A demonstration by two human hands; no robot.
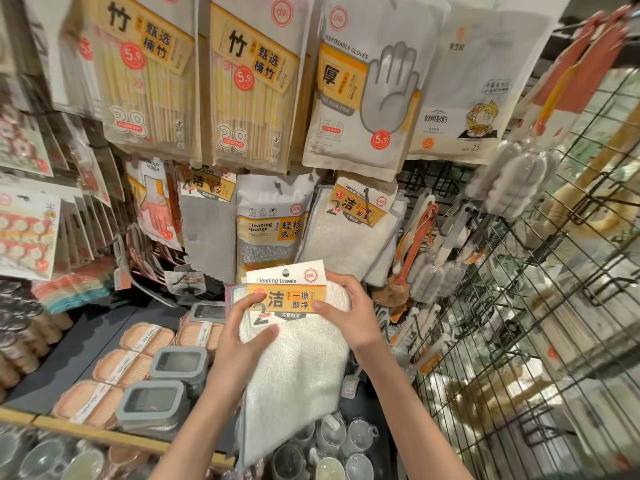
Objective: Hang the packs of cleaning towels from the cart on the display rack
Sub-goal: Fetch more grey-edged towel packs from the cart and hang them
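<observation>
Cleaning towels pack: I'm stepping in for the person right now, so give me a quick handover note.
Left hand: grips the cleaning towels pack at the left of its card header, thumb on the label.
Right hand: holds the header's right edge.
Pack: held in front of the display rack, below the hanging white towel packs, not on a hook.
Done: some matching packs already hang.
Left: slip the header's hole onto that hook. The cart is not in view.

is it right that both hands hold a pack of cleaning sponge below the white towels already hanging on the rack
Not quite: the head view shows the left hand and right hand holding a pack of cleaning towels, not sponge, below the hanging white towels.
</observation>
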